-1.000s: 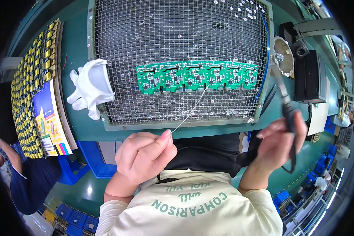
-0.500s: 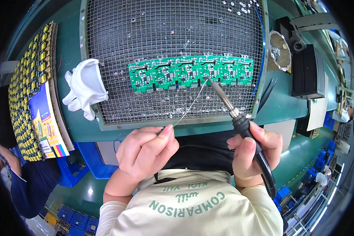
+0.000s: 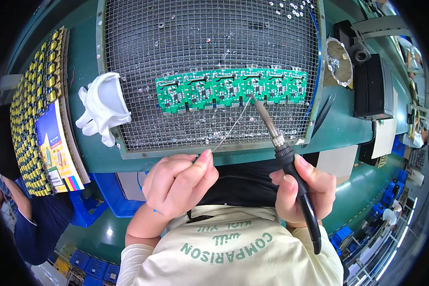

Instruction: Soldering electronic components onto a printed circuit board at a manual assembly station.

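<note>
A row of several joined green circuit boards (image 3: 226, 89) lies on a wire mesh panel (image 3: 176, 136) in a metal frame. My right hand (image 3: 306, 193) is closed round the black handle of a soldering iron (image 3: 269, 121). The iron's tip meets the lower edge of a board right of the row's middle. Between thumb and forefinger, my left hand (image 3: 178, 183) pinches a thin solder wire (image 3: 233, 125). The wire's far end is at the iron's tip; whether it touches the tip cannot be made out.
A white glove (image 3: 105, 105) lies on the frame's left edge. Farther left stand stacked boards with yellow parts (image 3: 33, 119) and a printed colour sheet (image 3: 57, 148). To the right are a dish of metallic bits (image 3: 338, 62), a black box (image 3: 372, 88) and dark tweezers (image 3: 324, 114).
My right hand and the iron's handle have swung a little left and toward me, so the iron stands steeper. Its tip stays at nearly the same spot. The left hand has barely shifted.
</note>
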### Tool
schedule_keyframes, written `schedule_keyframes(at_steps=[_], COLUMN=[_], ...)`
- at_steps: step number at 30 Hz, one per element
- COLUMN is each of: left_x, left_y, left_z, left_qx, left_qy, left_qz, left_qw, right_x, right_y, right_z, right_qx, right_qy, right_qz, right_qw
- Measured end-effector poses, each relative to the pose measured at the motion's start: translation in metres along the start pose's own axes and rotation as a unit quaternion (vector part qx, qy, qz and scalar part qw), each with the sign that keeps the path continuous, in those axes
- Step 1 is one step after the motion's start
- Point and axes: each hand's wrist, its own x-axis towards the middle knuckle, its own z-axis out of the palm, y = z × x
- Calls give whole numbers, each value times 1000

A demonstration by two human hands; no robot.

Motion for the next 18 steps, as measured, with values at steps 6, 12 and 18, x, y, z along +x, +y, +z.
schedule_keyframes(at_steps=[6, 12, 18], left_x=[0, 1, 0], left_y=[-1, -1, -3], left_z=[-1, -1, 0], left_qx=[18, 25, 2], left_qy=[-12, -14, -1], left_qz=[23, 28, 32], left_qw=[999, 999, 999], right_x=[13, 19, 9], right_y=[-10, -14, -14], right_z=[-13, -17, -25], right_qx=[-123, -175, -148], right_qy=[-98, -151, -124], right_qz=[-61, -104, -26], right_qw=[986, 967, 981])
